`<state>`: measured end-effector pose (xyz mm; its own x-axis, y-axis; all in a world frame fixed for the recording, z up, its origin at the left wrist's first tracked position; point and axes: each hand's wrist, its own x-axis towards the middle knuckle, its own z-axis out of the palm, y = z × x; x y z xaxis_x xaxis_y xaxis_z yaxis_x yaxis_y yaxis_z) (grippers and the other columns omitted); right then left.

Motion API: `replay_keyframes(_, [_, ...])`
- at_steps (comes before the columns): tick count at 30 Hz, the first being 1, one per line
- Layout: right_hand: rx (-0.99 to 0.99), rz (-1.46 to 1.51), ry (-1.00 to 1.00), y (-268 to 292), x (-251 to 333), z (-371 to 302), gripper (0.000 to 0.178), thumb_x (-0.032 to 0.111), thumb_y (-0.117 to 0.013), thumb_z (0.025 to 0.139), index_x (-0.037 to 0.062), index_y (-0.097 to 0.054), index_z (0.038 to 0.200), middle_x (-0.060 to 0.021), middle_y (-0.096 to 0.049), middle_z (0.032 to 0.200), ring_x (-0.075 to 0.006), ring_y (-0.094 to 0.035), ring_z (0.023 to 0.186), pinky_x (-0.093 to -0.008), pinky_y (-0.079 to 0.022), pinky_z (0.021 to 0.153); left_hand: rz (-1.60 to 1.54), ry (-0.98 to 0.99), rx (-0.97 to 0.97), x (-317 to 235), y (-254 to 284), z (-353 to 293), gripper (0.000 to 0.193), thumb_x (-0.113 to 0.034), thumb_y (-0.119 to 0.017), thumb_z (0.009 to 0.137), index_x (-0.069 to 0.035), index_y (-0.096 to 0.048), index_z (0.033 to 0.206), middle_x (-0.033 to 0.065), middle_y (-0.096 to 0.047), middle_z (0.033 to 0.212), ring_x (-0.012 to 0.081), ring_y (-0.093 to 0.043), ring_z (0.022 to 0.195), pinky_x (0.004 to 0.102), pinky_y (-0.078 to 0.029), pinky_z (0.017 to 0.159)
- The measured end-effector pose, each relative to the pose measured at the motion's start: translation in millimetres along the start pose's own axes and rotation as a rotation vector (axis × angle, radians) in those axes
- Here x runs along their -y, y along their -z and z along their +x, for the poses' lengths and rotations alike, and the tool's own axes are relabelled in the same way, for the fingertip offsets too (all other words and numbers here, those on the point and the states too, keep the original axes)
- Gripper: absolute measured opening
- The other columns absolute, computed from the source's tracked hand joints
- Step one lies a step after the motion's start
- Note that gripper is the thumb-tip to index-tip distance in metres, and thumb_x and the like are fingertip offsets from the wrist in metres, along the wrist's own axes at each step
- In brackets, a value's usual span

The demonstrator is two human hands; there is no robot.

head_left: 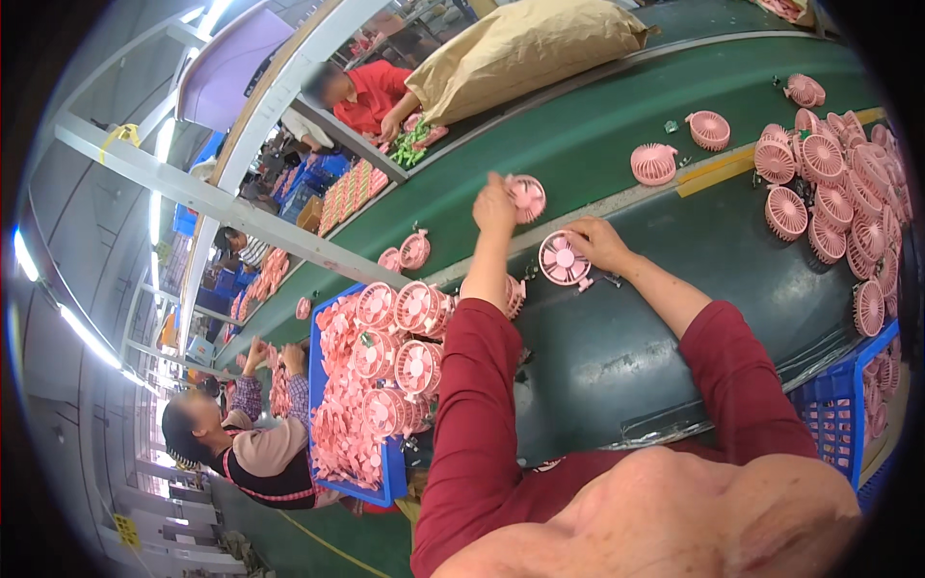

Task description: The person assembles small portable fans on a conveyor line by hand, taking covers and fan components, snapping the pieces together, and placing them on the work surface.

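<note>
Pink fan (562, 258) meets right fingers (584, 229) at its rim.

Two bare hands: one left hand (494, 206), one right hand (599, 245). Two pink fans (562, 258), one at fingers of each hand. On one green belt (578, 125): three pink housings (653, 165) right of left fingers, at least three more left of them. Right of right fingers: one heap (824, 159), overlapped, exact count unclear; one yellow strip (713, 172); nearer body, one blue crate (836, 409). Left of left fingers, nearer body: one blue tray (394, 472), at least five stacked fan faces (418, 367). Ahead of fingers: one paper sack (530, 58). Left of left fingers: at least three co-workers (371, 94).
</note>
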<state>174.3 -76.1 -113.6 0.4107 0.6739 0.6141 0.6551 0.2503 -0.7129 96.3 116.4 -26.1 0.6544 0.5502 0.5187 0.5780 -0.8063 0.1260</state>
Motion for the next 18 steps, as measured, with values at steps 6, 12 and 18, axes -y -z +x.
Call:
replay_keyframes(6, [0.019, 0.006, -0.042, 3, -4, 3, 0.026, 0.024, -0.056, 0.087, 0.0031, -0.068, 0.095, -0.0186, -0.065, 0.086, -0.0353, -0.06, 0.081, -0.0422, -0.047, 0.072, -0.228, -0.085, -0.138, 33, 85, -1, 0.013, -0.016, -0.059, 0.085, -0.007, -0.058, 0.094, 0.016, -0.067, 0.083, 0.0377, -0.065, 0.079, 0.045, -0.05, 0.067])
replay_keyframes(12, [0.04, 0.04, -0.093, 2, -9, 4, 0.028, 0.024, -0.058, 0.086, 0.0016, -0.068, 0.1, -0.0191, -0.065, 0.089, -0.0324, -0.061, 0.084, -0.0395, -0.047, 0.077, -0.379, -0.061, 0.128, 66, 141, -47, 0.013, -0.014, -0.061, 0.083, -0.005, -0.06, 0.092, 0.0143, -0.068, 0.081, 0.032, -0.066, 0.074, 0.0397, -0.05, 0.065])
replay_keyframes(18, [0.061, 0.03, -0.103, 0, -6, 8, 0.029, 0.025, -0.058, 0.087, 0.002, -0.067, 0.102, -0.019, -0.066, 0.095, -0.0324, -0.062, 0.09, -0.0384, -0.048, 0.081, -0.072, -0.028, 0.312, 69, 134, -94, 0.017, -0.02, -0.06, 0.083, -0.009, -0.065, 0.096, 0.0144, -0.068, 0.089, 0.0328, -0.064, 0.089, 0.0425, -0.049, 0.076])
